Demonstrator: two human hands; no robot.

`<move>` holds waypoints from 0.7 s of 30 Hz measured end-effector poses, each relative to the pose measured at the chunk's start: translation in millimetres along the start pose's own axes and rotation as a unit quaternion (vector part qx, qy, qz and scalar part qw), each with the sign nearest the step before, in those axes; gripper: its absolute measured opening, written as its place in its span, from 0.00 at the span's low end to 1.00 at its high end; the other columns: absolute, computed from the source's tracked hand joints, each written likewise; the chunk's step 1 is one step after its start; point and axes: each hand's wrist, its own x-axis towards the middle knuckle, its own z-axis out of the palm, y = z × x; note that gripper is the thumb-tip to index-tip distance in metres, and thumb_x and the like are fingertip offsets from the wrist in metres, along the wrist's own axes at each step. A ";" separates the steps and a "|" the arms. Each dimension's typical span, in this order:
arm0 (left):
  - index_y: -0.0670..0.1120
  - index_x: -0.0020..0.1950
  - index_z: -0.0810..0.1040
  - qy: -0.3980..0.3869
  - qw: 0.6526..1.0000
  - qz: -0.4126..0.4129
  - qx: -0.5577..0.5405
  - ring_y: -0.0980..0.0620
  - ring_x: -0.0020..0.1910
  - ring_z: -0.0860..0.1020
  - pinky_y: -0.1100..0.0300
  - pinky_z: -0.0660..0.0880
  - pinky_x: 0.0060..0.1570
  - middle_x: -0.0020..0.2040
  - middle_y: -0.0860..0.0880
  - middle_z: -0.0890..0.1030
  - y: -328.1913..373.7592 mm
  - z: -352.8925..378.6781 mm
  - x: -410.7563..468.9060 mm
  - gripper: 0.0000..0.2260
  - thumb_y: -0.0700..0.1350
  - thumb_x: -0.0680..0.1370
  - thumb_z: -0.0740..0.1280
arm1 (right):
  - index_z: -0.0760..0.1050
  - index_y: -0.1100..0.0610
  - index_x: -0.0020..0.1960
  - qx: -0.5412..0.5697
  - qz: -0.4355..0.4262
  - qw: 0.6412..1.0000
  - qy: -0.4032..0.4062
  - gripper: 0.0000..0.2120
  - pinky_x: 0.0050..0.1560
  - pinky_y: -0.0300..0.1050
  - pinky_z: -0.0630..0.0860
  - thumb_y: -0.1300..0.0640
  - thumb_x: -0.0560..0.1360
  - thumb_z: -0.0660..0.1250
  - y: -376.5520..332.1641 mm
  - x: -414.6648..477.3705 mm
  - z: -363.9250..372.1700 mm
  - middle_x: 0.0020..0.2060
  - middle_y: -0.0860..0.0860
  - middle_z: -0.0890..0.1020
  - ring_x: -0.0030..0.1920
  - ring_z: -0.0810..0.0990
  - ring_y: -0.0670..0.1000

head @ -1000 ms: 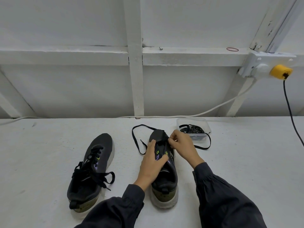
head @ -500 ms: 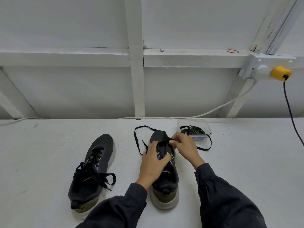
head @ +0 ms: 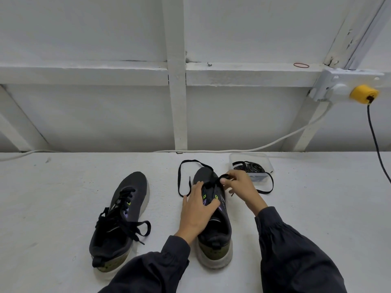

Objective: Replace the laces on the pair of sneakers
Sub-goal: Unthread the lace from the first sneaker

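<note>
Two dark sneakers stand on the white table. The left sneaker point(head: 120, 220) is fully laced, its bow loose. On the right sneaker point(head: 218, 227) a long black lace point(head: 182, 178) runs through the front eyelets and loops out onto the table on both sides. My left hand point(head: 197, 210) lies over the tongue and eyelets, fingers spread and pressing the shoe down. My right hand point(head: 239, 187) pinches the lace near the toe and lifts a short loop of it.
A clear plastic box point(head: 265, 163) holding a coil of black laces sits behind my right hand. A white cable point(head: 275, 144) runs along the table's back edge to a socket point(head: 336, 85) with a yellow plug point(head: 364, 94); its black cord hangs at the right.
My right hand has risen slightly, drawing the lace up from the toe eyelets. My left hand stays on the shoe, its fingers spread a little more.
</note>
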 end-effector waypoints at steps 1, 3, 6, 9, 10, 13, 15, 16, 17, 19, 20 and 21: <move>0.52 0.77 0.58 0.001 1.000 -0.002 0.001 0.46 0.73 0.63 0.45 0.63 0.71 0.75 0.50 0.65 -0.4 -0.2 -0.4 0.32 0.55 0.76 0.65 | 0.76 0.59 0.41 0.035 0.008 0.999 0.008 0.06 0.39 0.47 0.74 0.64 0.77 0.66 -2.0 1.1 -2.0 0.37 0.54 0.81 0.38 0.80 0.52; 0.53 0.77 0.58 0.002 1.000 -0.003 0.003 0.46 0.74 0.62 0.45 0.62 0.71 0.76 0.51 0.64 -0.6 -0.1 -1.1 0.32 0.55 0.76 0.65 | 0.74 0.58 0.41 0.095 0.017 0.995 0.028 0.08 0.38 0.45 0.73 0.64 0.79 0.64 -3.4 0.8 -4.6 0.37 0.52 0.80 0.36 0.79 0.50; 0.52 0.78 0.57 0.003 1.000 -0.004 0.001 0.46 0.74 0.63 0.45 0.63 0.71 0.76 0.50 0.65 -1.3 1.6 -0.6 0.33 0.55 0.76 0.65 | 0.76 0.58 0.40 0.113 0.014 0.993 0.019 0.07 0.34 0.42 0.74 0.59 0.76 0.70 1.2 -7.0 -1.3 0.35 0.51 0.80 0.33 0.78 0.47; 0.51 0.78 0.56 0.007 1.000 0.001 0.003 0.47 0.74 0.62 0.46 0.62 0.72 0.76 0.50 0.65 -1.6 2.6 0.6 0.32 0.54 0.77 0.65 | 0.78 0.57 0.38 0.050 0.000 0.999 0.001 0.09 0.30 0.39 0.73 0.57 0.69 0.77 7.1 -12.4 5.4 0.33 0.52 0.81 0.32 0.78 0.47; 0.51 0.78 0.56 0.008 1.000 0.003 0.006 0.48 0.75 0.61 0.46 0.61 0.72 0.76 0.50 0.64 -1.7 2.9 0.6 0.32 0.54 0.77 0.65 | 0.78 0.56 0.36 0.032 -0.006 0.999 0.008 0.09 0.30 0.41 0.73 0.58 0.69 0.77 8.1 -11.6 7.1 0.33 0.54 0.81 0.32 0.78 0.49; 0.52 0.78 0.55 0.008 1.000 0.004 0.019 0.50 0.76 0.59 0.45 0.57 0.74 0.77 0.51 0.63 -1.6 2.8 -1.0 0.32 0.55 0.77 0.63 | 0.74 0.56 0.34 -0.007 -0.011 1.000 0.017 0.12 0.34 0.45 0.73 0.61 0.72 0.73 4.4 -3.8 5.3 0.33 0.57 0.81 0.34 0.79 0.53; 0.53 0.78 0.54 0.004 1.000 0.001 0.030 0.51 0.76 0.57 0.45 0.51 0.76 0.78 0.53 0.61 -1.6 2.6 -1.8 0.31 0.55 0.78 0.62 | 0.71 0.58 0.35 0.010 -0.009 1.000 0.013 0.12 0.33 0.45 0.72 0.63 0.75 0.70 -2.0 0.9 0.1 0.32 0.56 0.79 0.33 0.79 0.53; 0.53 0.79 0.54 0.001 0.999 0.001 0.033 0.52 0.77 0.57 0.46 0.48 0.77 0.78 0.53 0.60 -1.9 2.7 -1.6 0.31 0.55 0.78 0.62 | 0.70 0.59 0.35 0.038 -0.008 0.999 0.019 0.12 0.32 0.44 0.72 0.64 0.76 0.68 -4.9 2.8 -3.1 0.32 0.55 0.77 0.33 0.79 0.52; 0.52 0.79 0.54 -0.002 0.999 0.002 0.035 0.53 0.77 0.57 0.47 0.44 0.77 0.79 0.53 0.59 -2.0 2.7 -1.1 0.31 0.55 0.78 0.61 | 0.69 0.60 0.37 0.077 -0.006 0.997 0.032 0.12 0.31 0.43 0.72 0.64 0.77 0.67 -7.2 3.6 -6.2 0.32 0.54 0.76 0.32 0.79 0.51; 0.51 0.79 0.53 -0.006 0.999 0.004 0.038 0.54 0.77 0.57 0.50 0.39 0.77 0.79 0.54 0.58 -2.1 2.7 -0.3 0.31 0.55 0.79 0.61 | 0.70 0.61 0.40 0.159 -0.006 0.986 0.057 0.09 0.30 0.41 0.73 0.64 0.79 0.66 -8.8 1.8 -10.1 0.32 0.53 0.74 0.30 0.78 0.48; 0.51 0.79 0.53 -0.006 0.999 0.004 0.040 0.54 0.77 0.57 0.51 0.38 0.77 0.79 0.54 0.57 -2.1 2.8 -0.3 0.31 0.55 0.79 0.61 | 0.71 0.62 0.41 0.183 -0.006 0.981 0.063 0.08 0.30 0.41 0.72 0.63 0.78 0.66 -7.7 -0.7 -10.3 0.33 0.53 0.74 0.29 0.78 0.47; 0.51 0.79 0.53 -0.006 0.999 0.004 0.042 0.54 0.78 0.56 0.51 0.38 0.77 0.79 0.54 0.57 -2.2 2.9 -0.2 0.32 0.55 0.79 0.61 | 0.72 0.62 0.42 0.190 -0.006 0.980 0.061 0.08 0.29 0.41 0.72 0.62 0.78 0.68 -5.6 -3.9 -9.5 0.33 0.52 0.75 0.29 0.78 0.46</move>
